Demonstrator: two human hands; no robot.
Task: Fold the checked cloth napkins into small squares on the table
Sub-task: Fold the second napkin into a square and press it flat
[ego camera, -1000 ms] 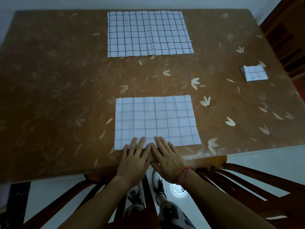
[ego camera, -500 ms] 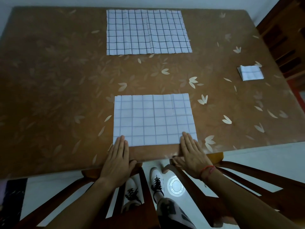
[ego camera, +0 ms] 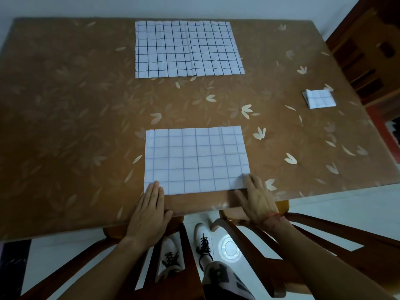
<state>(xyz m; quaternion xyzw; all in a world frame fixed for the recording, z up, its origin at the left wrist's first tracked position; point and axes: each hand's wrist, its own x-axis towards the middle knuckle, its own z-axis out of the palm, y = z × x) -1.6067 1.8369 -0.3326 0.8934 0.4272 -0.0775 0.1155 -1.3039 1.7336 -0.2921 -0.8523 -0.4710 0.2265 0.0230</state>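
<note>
A small folded square of white checked cloth napkin sits finished at 3 o'clock on the brown leaf-patterned worktop. The pale checked napkin at 6 o'clock seems folded in half only, though dim light blurs its layers. The left hand and right hand lie flat, fingers straight, pressing its near corners. The dark-lined checked napkin at 12 o'clock lies fully spread, unfolded.

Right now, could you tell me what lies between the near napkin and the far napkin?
Nothing: in the head view, only bare leaf-patterned table separates the near napkin from the far napkin.
</note>
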